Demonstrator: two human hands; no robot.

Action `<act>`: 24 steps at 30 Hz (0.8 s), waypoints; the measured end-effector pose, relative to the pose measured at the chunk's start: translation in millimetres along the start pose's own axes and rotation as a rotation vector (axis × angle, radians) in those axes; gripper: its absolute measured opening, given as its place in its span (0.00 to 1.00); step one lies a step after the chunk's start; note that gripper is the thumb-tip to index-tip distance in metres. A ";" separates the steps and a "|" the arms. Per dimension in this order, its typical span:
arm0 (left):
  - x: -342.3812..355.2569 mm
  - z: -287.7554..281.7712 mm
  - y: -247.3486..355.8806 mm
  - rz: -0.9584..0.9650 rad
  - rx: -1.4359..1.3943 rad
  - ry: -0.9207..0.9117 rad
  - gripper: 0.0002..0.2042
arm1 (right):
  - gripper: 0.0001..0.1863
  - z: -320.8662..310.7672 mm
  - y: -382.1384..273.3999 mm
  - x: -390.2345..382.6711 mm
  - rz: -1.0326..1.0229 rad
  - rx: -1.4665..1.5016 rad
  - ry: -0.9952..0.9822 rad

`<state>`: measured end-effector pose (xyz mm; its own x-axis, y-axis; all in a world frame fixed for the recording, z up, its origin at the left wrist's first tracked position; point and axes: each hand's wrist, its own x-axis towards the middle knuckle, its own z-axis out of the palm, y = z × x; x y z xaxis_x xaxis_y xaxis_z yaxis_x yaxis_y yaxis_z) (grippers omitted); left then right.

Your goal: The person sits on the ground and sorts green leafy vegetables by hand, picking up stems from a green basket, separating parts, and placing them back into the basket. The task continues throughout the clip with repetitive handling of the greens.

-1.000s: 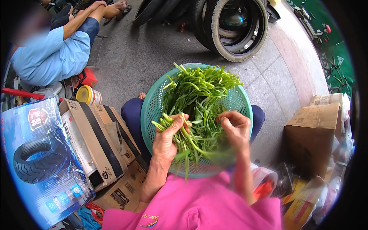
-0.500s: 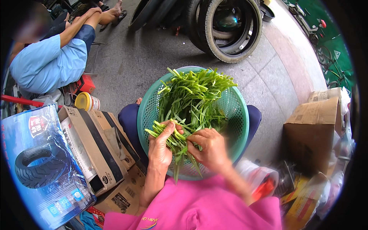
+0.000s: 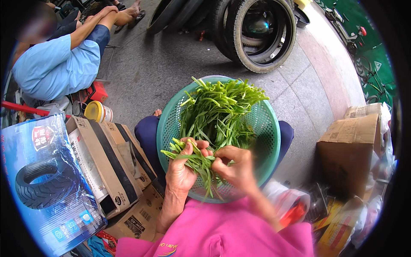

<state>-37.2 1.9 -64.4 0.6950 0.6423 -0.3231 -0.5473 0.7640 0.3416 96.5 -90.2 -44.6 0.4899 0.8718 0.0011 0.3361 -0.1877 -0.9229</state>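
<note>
Left hand (image 3: 180,169) curled round greens (image 3: 201,165) | right hand (image 3: 235,166) beside, apparently pinching

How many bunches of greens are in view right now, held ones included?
2: a large heap in the green basket, and a small bunch in the left hand. Others may be hidden under the heap.

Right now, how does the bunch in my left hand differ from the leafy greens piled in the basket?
The bunch is smaller than the pile. Your left hand grips the bunch; the basket holds the pile. The bunch's stem ends point left; the pile's, mostly away from you. Both are leafy greens.
</note>
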 end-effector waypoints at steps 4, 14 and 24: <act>0.5 12.3 1.4 0.042 0.059 -0.021 0.07 | 0.04 1.4 1.8 -0.9 0.259 0.377 0.049; -9.8 13.7 17.9 0.213 0.634 -0.025 0.08 | 0.07 -6.7 -0.5 14.6 0.448 0.869 -0.065; -13.8 -11.1 21.0 0.232 0.510 0.175 0.13 | 0.19 29.9 -17.8 101.4 -0.272 -0.451 0.204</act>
<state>-63.5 9.7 -62.5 0.4727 0.8227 -0.3159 -0.3521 0.5049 0.7881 116.1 15.0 -39.5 0.4685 0.8189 0.3315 0.7603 -0.1826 -0.6233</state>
